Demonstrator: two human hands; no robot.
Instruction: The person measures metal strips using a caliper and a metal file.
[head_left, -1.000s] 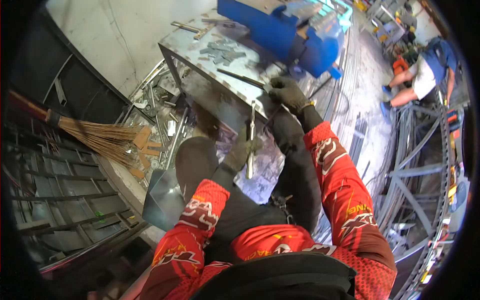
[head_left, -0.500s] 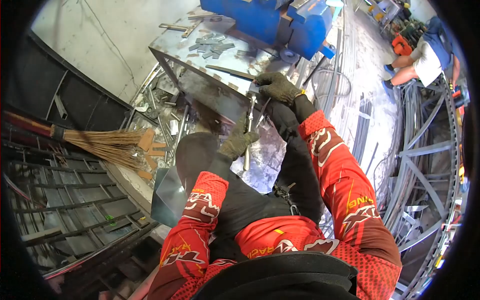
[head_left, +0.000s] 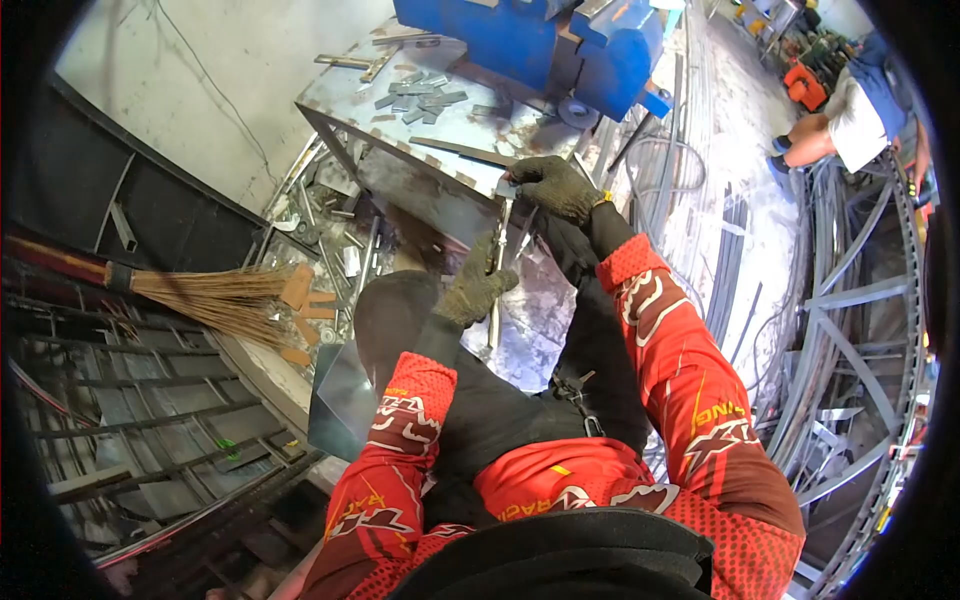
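Note:
My left hand [head_left: 472,288], in a dark grey-green work glove, is closed around a long, shiny metal rod-like tool [head_left: 497,310]. The tool stands lengthwise between my knees, its far end reaching the front edge of the metal worktable [head_left: 335,95]. At that end, my right hand [head_left: 560,187], gloved alike, is closed with the fingertips on a small grey metal piece [head_left: 505,187]. Whether the piece touches the tool I cannot make out. A flat dark metal bar [head_left: 460,151] lies on the table edge beside my right fingers.
Several small cut metal plates [head_left: 420,97] lie on the tabletop before a blue machine [head_left: 490,40]. A stick broom [head_left: 210,290] and scrap are at left. Long metal strips [head_left: 725,240] cover the floor at right, where another person [head_left: 850,130] bends over.
My right hand has shifted slightly toward me with the small metal piece. The left hand stays on the tool almost unmoved. The view has tilted a little.

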